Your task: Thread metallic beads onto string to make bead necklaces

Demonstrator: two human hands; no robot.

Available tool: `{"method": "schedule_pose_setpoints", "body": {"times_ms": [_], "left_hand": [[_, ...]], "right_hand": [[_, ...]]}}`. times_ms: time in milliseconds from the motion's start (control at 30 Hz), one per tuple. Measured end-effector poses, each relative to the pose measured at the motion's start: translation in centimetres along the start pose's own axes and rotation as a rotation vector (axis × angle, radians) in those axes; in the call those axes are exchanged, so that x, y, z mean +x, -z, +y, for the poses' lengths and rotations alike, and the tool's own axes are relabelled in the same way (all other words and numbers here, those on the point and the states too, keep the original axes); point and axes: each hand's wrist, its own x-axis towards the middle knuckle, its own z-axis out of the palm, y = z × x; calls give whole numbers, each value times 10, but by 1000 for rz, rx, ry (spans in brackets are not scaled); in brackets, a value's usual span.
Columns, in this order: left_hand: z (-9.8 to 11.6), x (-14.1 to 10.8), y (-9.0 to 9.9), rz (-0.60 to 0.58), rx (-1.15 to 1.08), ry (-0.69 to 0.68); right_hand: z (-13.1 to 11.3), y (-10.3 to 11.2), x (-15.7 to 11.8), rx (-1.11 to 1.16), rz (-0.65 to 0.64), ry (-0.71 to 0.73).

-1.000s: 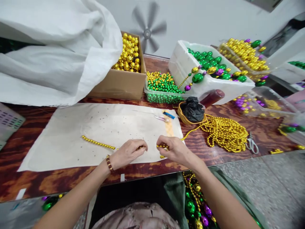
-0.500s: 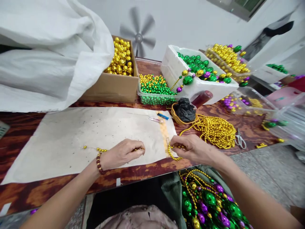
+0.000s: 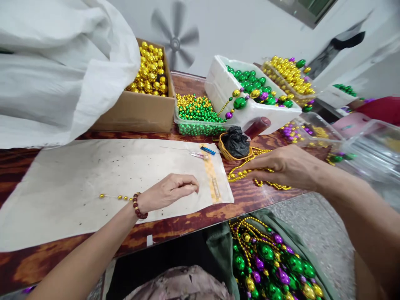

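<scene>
My left hand, with a beaded bracelet at the wrist, is closed in a pinch over the white cloth. A thread with several small gold beads trails out behind that wrist; what the fingertips hold is too small to make out. At the right, my right hand reaches over the pile of gold bead strands, its fingers apart and touching the strands. The hand and forearm hide much of the pile.
A blue cutter and small snips lie on the cloth. Behind stand a yellow basket with a black bag, a tub of small beads, a cardboard box and a white foam box. Beaded garlands hang below the table edge.
My right hand has moved right, from the cloth's edge onto the gold strands, and its fingers have opened. My left hand stays pinched over the cloth. The view has shifted slightly.
</scene>
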Motion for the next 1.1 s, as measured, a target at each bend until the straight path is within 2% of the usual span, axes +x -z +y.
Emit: {"method": "schedule_pose_setpoints", "body": {"times_ms": [67,100,133,267,367,433,500,600,700,833,967,1100], "left_hand": [[-3,2,0,41,4,14],[-7,2,1,52,-9,45],[-11,2,1,58,-34,90],[-33,2,0,91,-241,305],[-46,7,-2,159,-366,391],[-51,11,-4,188,-415,411],[-55,16,-5,200,-449,412],[-59,20,-5,215,-480,401],[-62,19,-3,252,-538,421],[-69,10,4,246,-655,470],[-79,-1,12,237,-813,473],[-88,-7,13,323,-838,414]], "right_hand": [[12,4,3,-25,-244,168],[16,0,4,-44,-320,214],[20,-8,5,-73,-336,211],[24,-70,13,-144,-416,133],[19,-117,22,-154,-485,65],[7,-138,29,-152,-474,42],[-14,-151,35,-67,-399,50],[-53,-162,43,320,-313,90],[-78,-167,48,648,-340,91],[-76,-171,51,706,-331,19],[-66,-176,49,774,-246,-31],[-65,-183,45,833,-189,-60]]}}
